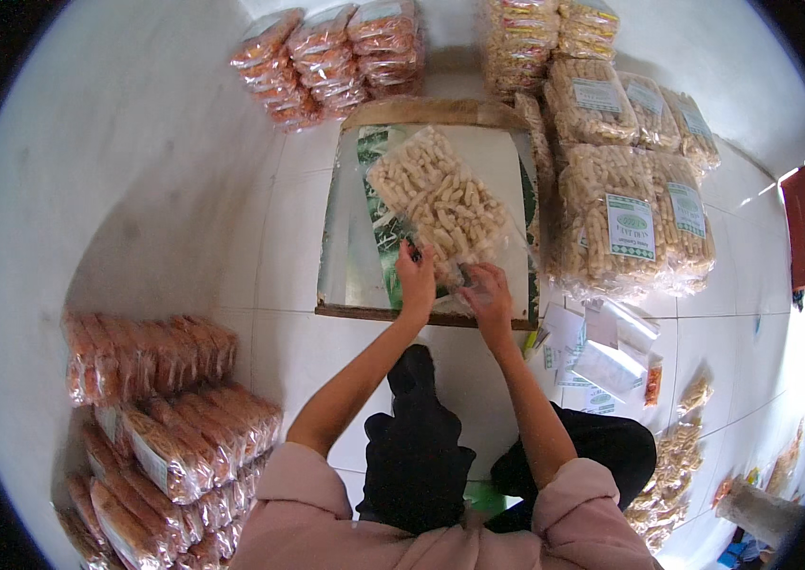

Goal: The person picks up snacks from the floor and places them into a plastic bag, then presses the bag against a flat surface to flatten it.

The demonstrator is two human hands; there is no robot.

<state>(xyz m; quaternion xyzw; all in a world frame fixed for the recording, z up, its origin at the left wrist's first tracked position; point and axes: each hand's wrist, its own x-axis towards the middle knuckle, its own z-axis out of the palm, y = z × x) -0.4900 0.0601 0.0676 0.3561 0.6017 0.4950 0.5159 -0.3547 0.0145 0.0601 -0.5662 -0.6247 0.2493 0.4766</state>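
A clear plastic bag of pale, stick-shaped snacks (pixel 440 195) lies tilted on a low board-topped table (pixel 338 275) in front of me. My left hand (pixel 415 280) is closed on the near left edge of the bag. My right hand (pixel 488 293) grips the loose plastic at its near right corner, fingers bent inward. Dark patches show at the fingertips of both hands; I cannot make out what they are. Under the bag, the tabletop has a green and white printed surface.
Stacked bags of pale snacks (pixel 602 204) stand close at the table's right. Reddish-brown packs (pixel 193 427) are piled at lower left, more orange-brown packs (pixel 326 57) at the far wall. Printed labels and plastic sleeves (pixel 607 351) lie on the floor at right, near loose small bags (pixel 673 465).
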